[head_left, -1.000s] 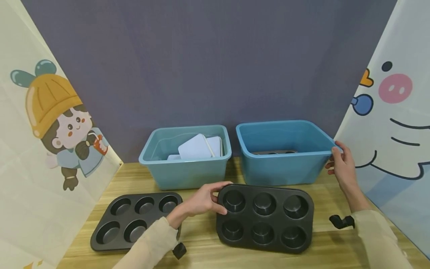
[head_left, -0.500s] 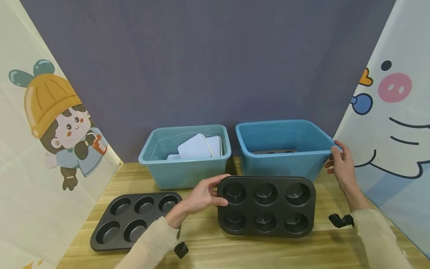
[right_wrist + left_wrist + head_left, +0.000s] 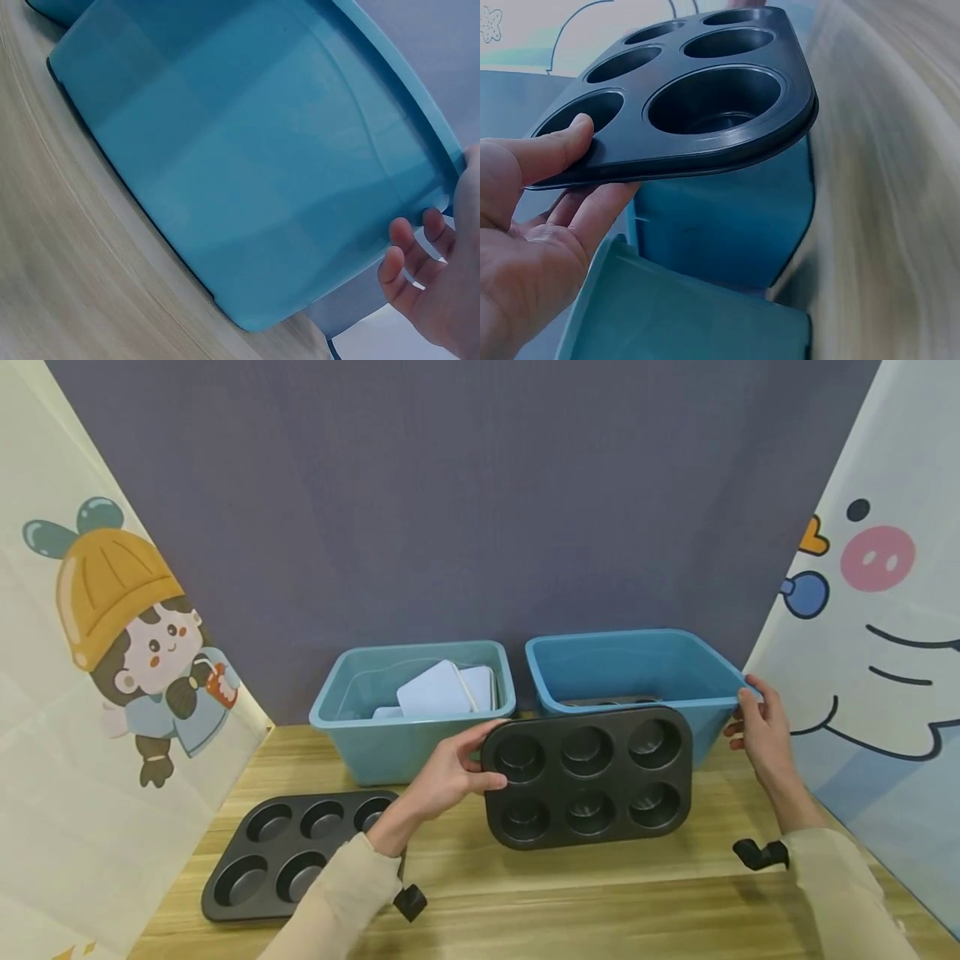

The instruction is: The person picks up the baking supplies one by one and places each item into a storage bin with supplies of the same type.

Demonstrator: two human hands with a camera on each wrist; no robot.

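Observation:
My left hand (image 3: 446,775) grips the left end of a dark muffin tin (image 3: 588,777), thumb on its top face and fingers beneath, as the left wrist view shows. The tin is raised and tilted, its cups facing me, in front of the blue bin (image 3: 712,731). At that bin's front right corner my right hand (image 3: 767,733) holds the rim, thumb on top and fingers curled below and outside. Part of another muffin tin (image 3: 611,701) shows inside the blue bin. A further muffin tin (image 3: 247,881) lies on the table at the left, partly behind my left forearm.
A teal bin (image 3: 420,749) with several pale blue-white flat pieces (image 3: 435,691) inside stands left of the blue bin. Behind both rises a dark grey wall (image 3: 480,510). Printed panels flank the wooden table (image 3: 562,910) on either side.
My left hand has lifted the muffin tin upward toward the blue bin, and its right end has tipped up. My right hand stays on the bin's rim.

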